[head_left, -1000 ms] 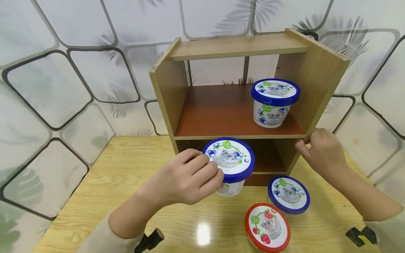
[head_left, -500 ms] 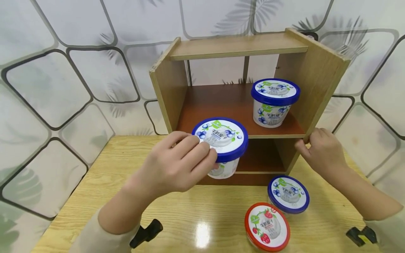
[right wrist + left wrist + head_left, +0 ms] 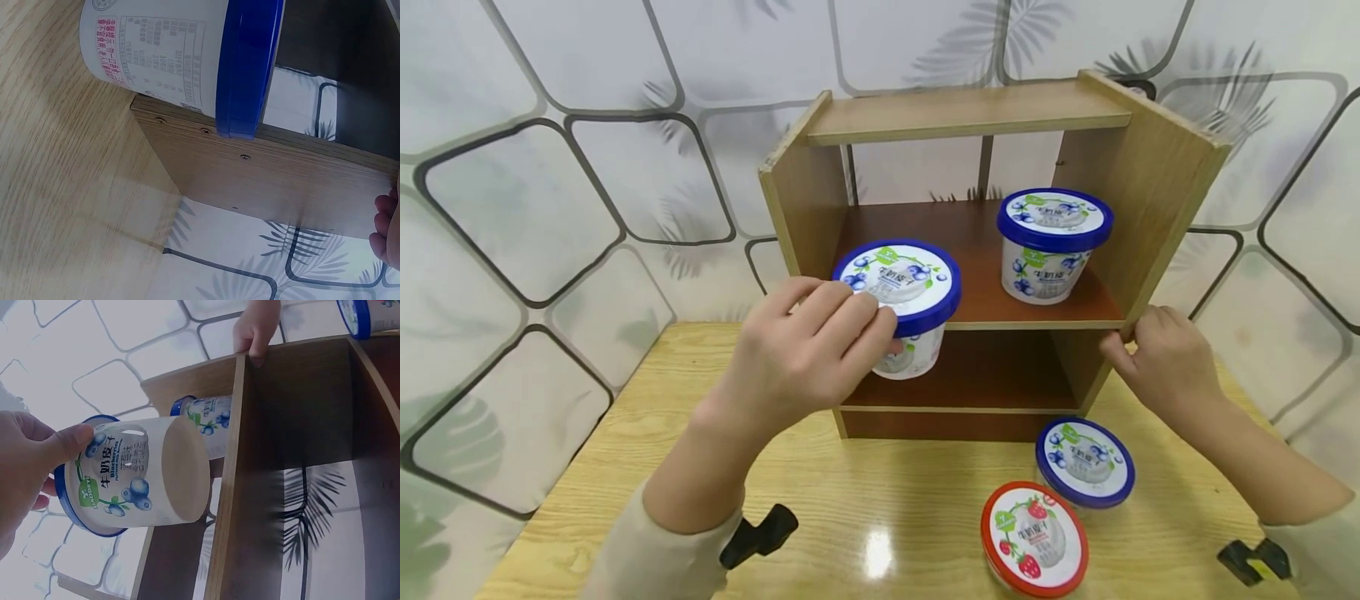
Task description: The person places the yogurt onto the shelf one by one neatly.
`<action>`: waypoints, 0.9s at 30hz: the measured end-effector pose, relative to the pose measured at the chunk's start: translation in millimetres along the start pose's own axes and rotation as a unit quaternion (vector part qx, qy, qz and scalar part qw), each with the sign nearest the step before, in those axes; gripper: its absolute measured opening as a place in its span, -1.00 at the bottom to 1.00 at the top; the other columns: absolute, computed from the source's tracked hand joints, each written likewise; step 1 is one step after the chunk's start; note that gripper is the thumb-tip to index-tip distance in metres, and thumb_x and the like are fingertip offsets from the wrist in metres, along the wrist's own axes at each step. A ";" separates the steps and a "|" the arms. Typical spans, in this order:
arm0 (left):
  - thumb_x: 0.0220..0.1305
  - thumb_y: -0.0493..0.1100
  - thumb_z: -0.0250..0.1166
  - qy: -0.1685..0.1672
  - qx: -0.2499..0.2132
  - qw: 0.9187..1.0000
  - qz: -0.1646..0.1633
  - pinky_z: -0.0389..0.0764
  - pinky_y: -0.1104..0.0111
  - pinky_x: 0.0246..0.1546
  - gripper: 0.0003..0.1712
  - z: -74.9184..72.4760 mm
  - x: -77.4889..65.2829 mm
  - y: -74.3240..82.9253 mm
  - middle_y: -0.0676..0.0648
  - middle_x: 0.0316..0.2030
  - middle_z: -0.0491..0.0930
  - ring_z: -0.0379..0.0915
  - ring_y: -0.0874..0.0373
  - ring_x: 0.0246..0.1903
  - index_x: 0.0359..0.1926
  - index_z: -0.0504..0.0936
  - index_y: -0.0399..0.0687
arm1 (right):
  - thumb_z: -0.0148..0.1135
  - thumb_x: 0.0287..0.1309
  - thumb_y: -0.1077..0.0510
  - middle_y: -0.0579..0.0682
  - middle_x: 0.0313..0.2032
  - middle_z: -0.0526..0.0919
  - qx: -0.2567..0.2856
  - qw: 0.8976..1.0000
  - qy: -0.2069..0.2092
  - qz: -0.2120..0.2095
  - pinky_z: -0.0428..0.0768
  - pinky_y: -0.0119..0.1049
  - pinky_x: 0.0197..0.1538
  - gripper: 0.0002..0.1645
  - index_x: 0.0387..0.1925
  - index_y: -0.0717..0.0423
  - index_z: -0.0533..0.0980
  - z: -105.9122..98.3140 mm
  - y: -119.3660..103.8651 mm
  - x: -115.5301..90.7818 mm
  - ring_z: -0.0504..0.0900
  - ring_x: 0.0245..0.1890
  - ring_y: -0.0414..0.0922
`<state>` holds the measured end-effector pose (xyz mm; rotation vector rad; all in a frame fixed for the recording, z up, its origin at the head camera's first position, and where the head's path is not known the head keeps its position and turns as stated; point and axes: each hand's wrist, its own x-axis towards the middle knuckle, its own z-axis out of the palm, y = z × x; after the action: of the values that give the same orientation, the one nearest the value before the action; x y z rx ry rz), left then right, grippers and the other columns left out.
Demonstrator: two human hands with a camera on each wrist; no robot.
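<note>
My left hand (image 3: 808,350) grips a blue-lidded blueberry yogurt tub (image 3: 904,279) by its lid's left side, thumb on the tub wall (image 3: 134,472) in the left wrist view. The tub hangs upright in front of the shelf unit's upper compartment, near the left panel. My right hand (image 3: 1172,358) holds the front edge of the shelf unit's right side panel (image 3: 1172,175), at middle-shelf height; its fingers (image 3: 382,225) lie against the panel's outer face. Another blueberry tub (image 3: 1047,271) stands at the right of the middle shelf (image 3: 917,250).
On the wooden table (image 3: 625,433), before the unit's right side, stand a blue-lidded tub (image 3: 1084,460) and a red-lidded strawberry tub (image 3: 1033,537). The unit's lower compartment (image 3: 992,367) lies below the middle shelf. A patterned wall (image 3: 587,67) rises behind.
My left hand has raised the held tub and moved it leftward, from below the middle shelf's front edge to the upper compartment's height. The right hand stays on the panel.
</note>
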<state>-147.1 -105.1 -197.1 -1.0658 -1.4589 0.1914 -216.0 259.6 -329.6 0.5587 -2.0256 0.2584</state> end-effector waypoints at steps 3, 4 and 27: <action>0.30 -0.10 0.22 -0.005 0.003 1.000 -0.008 0.52 0.31 -0.47 -0.75 1.8 -1.7 -1.7 -0.05 -0.51 0.50 0.45 0.07 -0.53 -0.43 0.54 -0.20 | -0.25 0.11 -0.04 0.13 -0.78 0.29 0.002 1.000 0.000 -0.001 0.25 -0.06 -0.63 -0.49 -0.71 0.29 0.27 0.2 0.8 -0.3 0.33 -0.67 0.15; 0.29 -0.10 0.22 -0.006 0.003 1.000 -0.010 0.53 0.31 -0.47 -0.75 3.1 -2.9 -2.2 -0.05 -0.51 0.51 0.46 0.07 -0.52 -0.43 0.54 -0.20 | -0.25 0.11 -0.04 0.12 -0.78 0.29 0.001 1.000 -0.001 -0.002 0.25 -0.06 -0.64 -0.49 -0.70 0.29 0.27 0.3 1.3 -0.2 0.33 -0.67 0.15; 0.27 -0.03 0.22 -0.028 -0.002 0.997 -0.069 0.57 0.23 -0.46 -0.72 38.6 -22.8 -9.2 -0.12 -0.43 0.61 0.57 -0.01 -0.41 -0.34 0.61 -0.20 | -0.27 0.10 -0.03 0.12 -0.78 0.31 -0.006 1.000 -0.016 0.002 0.27 -0.08 -0.65 -0.50 -0.71 0.28 0.28 -2.7 1.1 -0.2 0.35 -0.66 0.14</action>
<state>-188.8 -108.0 -215.8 -0.9666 -1.5777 0.1207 -214.4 261.6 -328.4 0.5538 -2.0582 0.2413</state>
